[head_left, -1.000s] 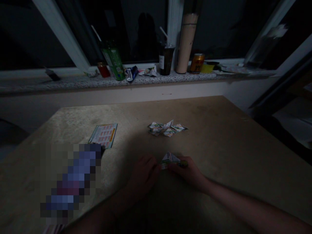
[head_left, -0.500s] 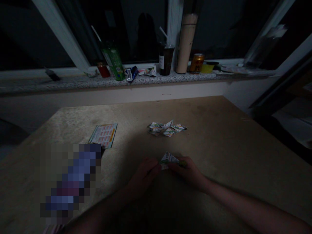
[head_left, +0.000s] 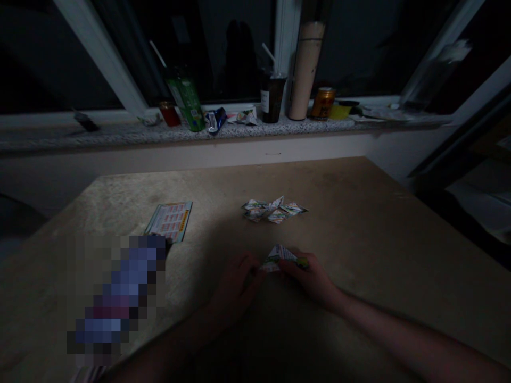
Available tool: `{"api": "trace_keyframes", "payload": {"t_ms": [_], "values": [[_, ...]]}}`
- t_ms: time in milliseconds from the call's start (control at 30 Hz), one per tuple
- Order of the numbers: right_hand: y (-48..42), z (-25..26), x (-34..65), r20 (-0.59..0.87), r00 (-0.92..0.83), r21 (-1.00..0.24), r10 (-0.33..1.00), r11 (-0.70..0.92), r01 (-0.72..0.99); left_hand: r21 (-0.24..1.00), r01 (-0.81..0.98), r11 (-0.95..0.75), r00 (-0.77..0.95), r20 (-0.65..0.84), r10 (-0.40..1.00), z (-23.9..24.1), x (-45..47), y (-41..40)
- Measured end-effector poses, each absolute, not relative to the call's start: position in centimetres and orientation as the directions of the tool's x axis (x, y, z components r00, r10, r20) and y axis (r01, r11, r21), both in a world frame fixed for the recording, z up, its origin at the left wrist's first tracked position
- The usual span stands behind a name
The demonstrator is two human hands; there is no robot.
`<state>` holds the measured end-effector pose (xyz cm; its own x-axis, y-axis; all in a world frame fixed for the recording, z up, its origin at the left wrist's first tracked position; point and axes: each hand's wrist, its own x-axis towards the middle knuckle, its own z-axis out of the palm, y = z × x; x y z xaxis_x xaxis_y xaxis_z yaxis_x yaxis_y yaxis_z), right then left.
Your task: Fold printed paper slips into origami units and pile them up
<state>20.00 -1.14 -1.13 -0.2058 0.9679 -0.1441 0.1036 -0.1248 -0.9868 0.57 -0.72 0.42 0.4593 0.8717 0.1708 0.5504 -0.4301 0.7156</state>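
Between my hands is a folded piece of printed paper [head_left: 278, 257], its triangular tip pointing away from me. My right hand [head_left: 312, 276] pinches it, thumb lying across its front. At its left corner, the fingertips of my left hand [head_left: 238, 279] are curled close together against the paper; dim light hides exactly how they grip. Beyond my hands, several folded paper pieces [head_left: 274, 209] with similar print lie in a cluster on the table.
A printed calendar card [head_left: 170, 221] lies on the table [head_left: 339, 213] at left, beside a pixelated blue object [head_left: 123, 292]. Along the granite sill [head_left: 231, 133] stand a green bottle [head_left: 187, 103], a dark cup with straw [head_left: 272, 98], a tall tumbler [head_left: 306, 72] and an orange can [head_left: 322, 103].
The folded paper has shifted slightly right and away from me with my right hand. My left fingers have shifted a little and sit at its left corner.
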Motion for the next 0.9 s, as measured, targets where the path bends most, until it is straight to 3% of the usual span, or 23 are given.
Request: {"api": "trace_keyframes", "payload": {"t_ms": [400,733,900], "values": [[-1.3,-1.0,19.9,-0.158,-0.236,-0.982,0.959,-0.127,0.141,0.767,0.531,-0.361,0.482,0.077,0.873,0.0,0.3,-0.7],[-0.9,-1.3,20.0,-0.093,-0.213,-0.987,0.973,-0.062,0.147,0.848,0.505,-0.164,0.289,0.013,0.957,-0.5,0.1,-0.6],[-1.1,-1.4,20.0,-0.076,-0.262,-0.99,0.962,-0.041,0.137,0.813,0.537,-0.225,0.372,0.011,0.928,0.2,0.5,-0.3]]}}
